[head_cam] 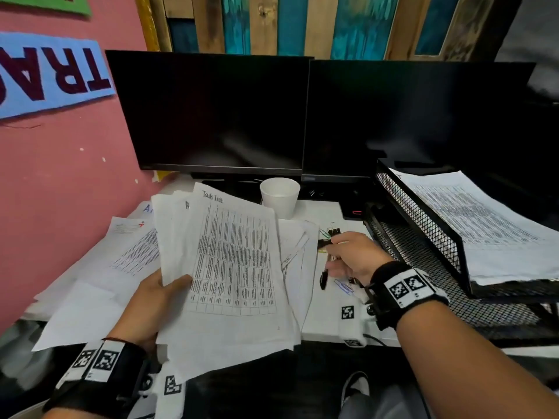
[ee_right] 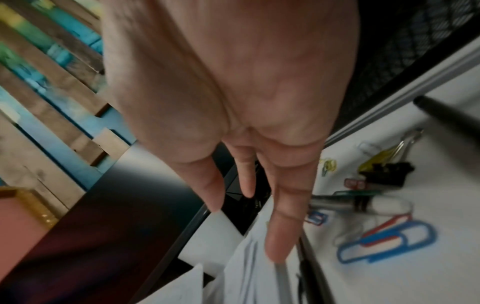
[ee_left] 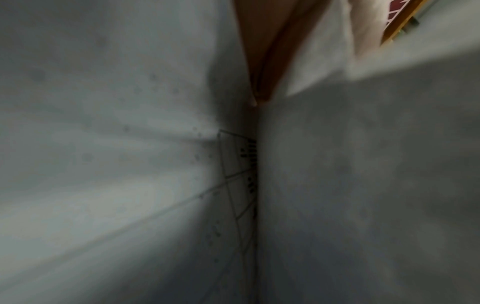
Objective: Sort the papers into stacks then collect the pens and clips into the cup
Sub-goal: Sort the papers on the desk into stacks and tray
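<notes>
Above the tabletop's (head_cam: 323, 328) front edge, a fanned sheaf of printed papers (head_cam: 233, 267) is gripped by the left hand (head_cam: 157, 300); the right hand (head_cam: 351, 255), fingers relaxed and holding nothing, hovers over pens (head_cam: 323, 276) and clips (head_cam: 343, 287) before dark monitors (head_cam: 211, 113).

Head view evenly lit, fairly sharp; dim toward lower corners, wide-angle bending at edges. Monitors (head_cam: 217, 113) black, faint sheen. Left wrist view dark, grey, smeared: papers (ee_left: 103, 144) pressed close, only grid lines readable. Right wrist view bright but soft; right hand (ee_right: 228, 92) near lens, paper clips (ee_right: 384, 240) blurred.
</notes>
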`<state>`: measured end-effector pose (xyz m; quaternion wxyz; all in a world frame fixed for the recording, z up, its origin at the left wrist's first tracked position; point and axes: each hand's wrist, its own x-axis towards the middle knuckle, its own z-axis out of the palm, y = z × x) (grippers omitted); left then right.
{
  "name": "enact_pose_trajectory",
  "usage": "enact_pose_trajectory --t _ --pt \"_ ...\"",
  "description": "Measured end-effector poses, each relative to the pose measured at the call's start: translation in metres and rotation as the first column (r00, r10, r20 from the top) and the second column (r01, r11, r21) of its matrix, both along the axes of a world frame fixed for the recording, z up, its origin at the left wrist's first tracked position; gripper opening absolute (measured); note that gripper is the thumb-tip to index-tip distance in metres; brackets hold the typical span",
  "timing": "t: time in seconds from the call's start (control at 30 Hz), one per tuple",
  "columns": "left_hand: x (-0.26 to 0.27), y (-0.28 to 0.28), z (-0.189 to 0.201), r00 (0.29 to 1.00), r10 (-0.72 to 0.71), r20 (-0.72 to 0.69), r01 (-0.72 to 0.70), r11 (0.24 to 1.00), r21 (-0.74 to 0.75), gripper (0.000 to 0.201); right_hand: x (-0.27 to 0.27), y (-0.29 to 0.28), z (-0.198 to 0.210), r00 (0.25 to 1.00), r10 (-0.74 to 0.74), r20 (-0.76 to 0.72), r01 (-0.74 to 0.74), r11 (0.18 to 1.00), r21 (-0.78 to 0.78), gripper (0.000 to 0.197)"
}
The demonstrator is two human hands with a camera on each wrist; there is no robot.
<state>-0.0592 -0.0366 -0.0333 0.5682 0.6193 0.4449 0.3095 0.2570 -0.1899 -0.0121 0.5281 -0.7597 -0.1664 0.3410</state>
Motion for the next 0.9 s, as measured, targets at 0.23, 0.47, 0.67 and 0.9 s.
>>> enact_pose_trajectory --t 0.23,0.47,0.67,0.9 --pt "0.001 0.0 -0.005 1.0 -0.006 0.003 0.006 1.0 -0.016 0.015 -0.001 0.011 -0.012 0.998 0.025 -0.057 -0.025 1.0 -0.007 0.032" --pt "-0.001 0.003 -0.005 0.998 -0.03 0.06 0.032 0.999 -0.033 0.016 0.002 0.027 -0.014 0.996 0.069 0.064 -0.061 0.991 -0.119 0.038" --pt "-0.001 0.011 -0.011 0.996 -0.029 0.08 0.033 0.998 -0.05 0.017 0.004 0.038 -0.014 0.985 0.119 0.122 -0.094 0.977 -0.192 0.026" --pt "-0.003 0.011 -0.007 0.978 -0.035 0.208 0.064 0.988 -0.138 0.021 -0.002 0.051 -0.007 0.954 0.176 0.242 -0.105 0.955 -0.278 0.031"
